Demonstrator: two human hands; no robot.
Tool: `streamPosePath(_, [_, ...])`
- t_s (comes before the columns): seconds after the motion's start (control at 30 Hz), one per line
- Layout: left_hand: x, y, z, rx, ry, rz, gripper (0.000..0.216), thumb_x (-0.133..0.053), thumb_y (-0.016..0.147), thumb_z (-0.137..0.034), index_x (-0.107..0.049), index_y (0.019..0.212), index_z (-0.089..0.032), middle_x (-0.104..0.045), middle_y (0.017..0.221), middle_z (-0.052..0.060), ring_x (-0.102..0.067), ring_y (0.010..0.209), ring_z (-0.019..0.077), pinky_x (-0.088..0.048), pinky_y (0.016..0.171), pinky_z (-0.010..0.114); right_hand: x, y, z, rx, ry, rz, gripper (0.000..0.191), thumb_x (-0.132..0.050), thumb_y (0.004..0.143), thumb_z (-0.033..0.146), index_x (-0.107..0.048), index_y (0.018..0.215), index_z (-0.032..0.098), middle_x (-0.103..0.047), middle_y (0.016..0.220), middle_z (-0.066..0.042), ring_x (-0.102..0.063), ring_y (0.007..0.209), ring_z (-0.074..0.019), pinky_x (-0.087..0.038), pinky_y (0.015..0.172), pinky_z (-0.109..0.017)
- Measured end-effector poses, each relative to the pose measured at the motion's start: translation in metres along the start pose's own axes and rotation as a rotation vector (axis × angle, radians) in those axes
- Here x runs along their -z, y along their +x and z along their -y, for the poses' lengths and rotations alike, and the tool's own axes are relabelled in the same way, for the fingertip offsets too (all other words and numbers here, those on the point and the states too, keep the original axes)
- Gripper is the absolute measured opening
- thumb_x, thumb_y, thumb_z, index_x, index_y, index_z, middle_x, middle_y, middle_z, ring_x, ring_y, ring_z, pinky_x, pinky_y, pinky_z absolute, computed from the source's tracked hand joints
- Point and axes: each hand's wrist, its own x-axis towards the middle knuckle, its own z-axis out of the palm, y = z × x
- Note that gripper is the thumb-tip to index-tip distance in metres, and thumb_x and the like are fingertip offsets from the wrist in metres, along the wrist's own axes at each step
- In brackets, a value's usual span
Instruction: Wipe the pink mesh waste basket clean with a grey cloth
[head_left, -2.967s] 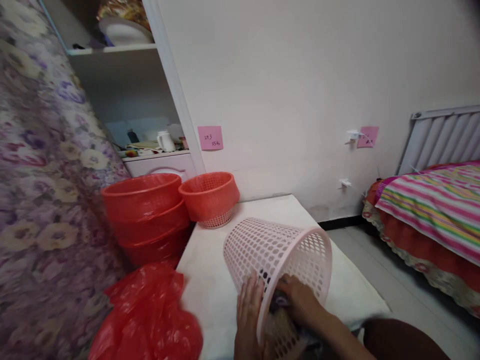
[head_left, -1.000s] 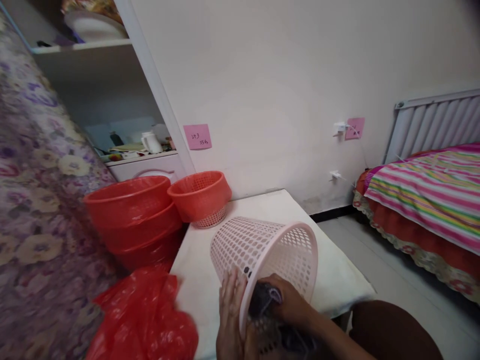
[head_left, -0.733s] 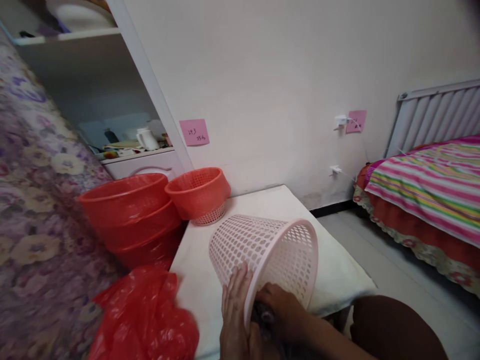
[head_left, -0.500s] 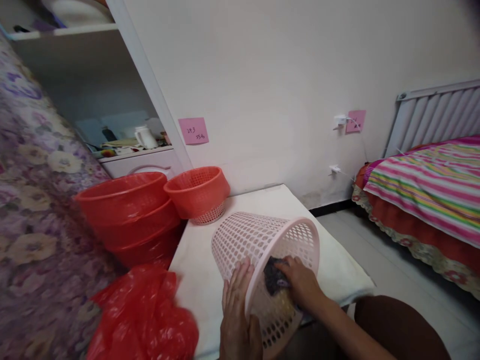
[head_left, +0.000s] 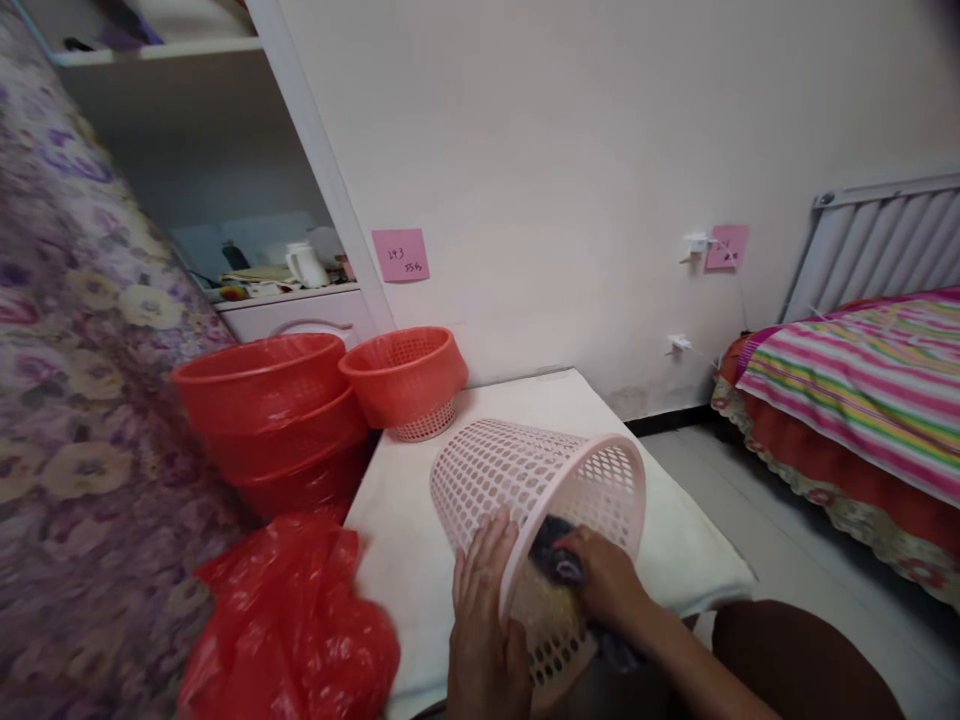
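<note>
A pale pink perforated basket lies tilted on its side on the white table, its mouth turned toward me. My left hand presses flat against the basket's outer wall near the rim, fingers stretched out. My right hand reaches inside the mouth and is closed on a dark cloth held against the inner wall. Part of the cloth hangs below my wrist.
Stacked red basins and a red mesh basket stand at the table's far left corner. A crumpled red plastic bag lies at the left edge. A floral-covered surface is on the left, a striped bed on the right, shelves behind.
My right hand has moved the dark cloth about inside the basket's mouth, out toward the rim and back in. The basket and my left hand stayed nearly still while the camera shifted a little.
</note>
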Motion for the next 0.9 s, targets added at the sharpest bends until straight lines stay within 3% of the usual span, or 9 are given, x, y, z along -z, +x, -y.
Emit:
streamPosePath(0.1, [-0.001,0.002,0.001,-0.061,0.030,-0.059,0.061,-0.034,0.089,-0.010,-0.025,0.147,-0.028,-0.040,0.151,0.011,-0.029,0.144,0.0221,-0.032,0.113,0.056,-0.019,-0.002,0.018,0.098,0.219,0.219,0.040,-0.073,0.062,0.016,-0.069,0.102,0.023,-0.075,0.091,0.000,-0.068,0.085,-0.0199,-0.053,0.077,-0.028])
streamPosePath(0.17, [-0.002,0.003,0.001,-0.076,0.046,-0.082,0.061,-0.034,0.089,-0.010,-0.026,0.147,-0.026,-0.040,0.151,0.011,-0.029,0.143,0.0205,-0.031,0.115,0.052,-0.028,-0.002,0.027,0.132,0.440,0.337,0.048,-0.076,0.061,0.023,-0.065,0.108,0.020,-0.075,0.091,0.001,-0.069,0.083,-0.0196,-0.054,0.074,-0.027])
streamPosePath(0.23, [-0.001,0.002,0.001,-0.083,0.050,-0.087,0.061,-0.035,0.089,-0.011,-0.026,0.147,-0.024,-0.040,0.151,0.010,-0.029,0.143,0.0193,-0.030,0.116,0.048,-0.032,-0.002,0.031,0.150,0.562,0.366,0.051,-0.073,0.063,0.024,-0.062,0.113,0.018,-0.074,0.097,-0.002,-0.067,0.087,-0.0212,-0.054,0.077,-0.030])
streamPosePath(0.43, [0.002,-0.001,0.000,-0.031,0.024,-0.033,0.067,-0.035,0.085,-0.004,-0.027,0.146,-0.028,-0.038,0.153,0.005,-0.027,0.144,0.0171,-0.022,0.120,0.044,-0.020,0.005,0.021,0.147,-0.078,0.033,0.041,-0.061,0.069,0.011,-0.067,0.106,0.026,-0.067,0.105,-0.005,-0.060,0.098,-0.0230,-0.049,0.085,-0.034])
streamPosePath(0.57, [0.003,0.000,0.000,-0.032,0.027,-0.028,0.066,-0.035,0.083,-0.004,-0.027,0.146,-0.024,-0.038,0.153,0.005,-0.024,0.145,0.0144,-0.016,0.121,0.037,0.005,0.023,0.012,0.073,-0.158,-0.157,0.058,-0.045,0.070,-0.002,-0.060,0.121,0.022,-0.058,0.118,-0.012,-0.051,0.111,-0.0274,-0.046,0.092,-0.041])
streamPosePath(0.67, [0.002,0.001,0.003,-0.110,0.047,-0.054,0.063,-0.035,0.083,-0.004,-0.030,0.145,-0.019,-0.037,0.152,0.006,-0.023,0.145,0.0135,-0.014,0.120,0.032,0.019,0.040,0.013,0.065,-0.179,-0.324,0.065,-0.041,0.071,-0.005,-0.051,0.132,0.015,-0.046,0.136,-0.015,-0.037,0.126,-0.0285,-0.035,0.107,-0.045])
streamPosePath(0.77, [0.001,0.000,0.007,-0.126,0.062,-0.043,0.063,-0.037,0.083,-0.005,-0.029,0.144,-0.016,-0.036,0.153,0.008,-0.022,0.145,0.0145,-0.013,0.120,0.031,0.016,0.053,0.015,0.080,-0.168,-0.345,0.054,-0.040,0.079,-0.001,-0.056,0.128,0.014,-0.047,0.137,-0.018,-0.035,0.129,-0.0320,-0.030,0.109,-0.052])
streamPosePath(0.9, [0.000,0.000,0.009,-0.116,0.104,0.011,0.064,-0.037,0.083,-0.006,-0.028,0.146,-0.016,-0.033,0.155,0.008,-0.019,0.147,0.0177,-0.014,0.120,0.037,-0.008,0.057,0.015,0.064,-0.069,-0.224,0.046,-0.045,0.080,0.004,-0.062,0.122,0.017,-0.055,0.133,-0.018,-0.042,0.128,-0.0359,-0.033,0.105,-0.057])
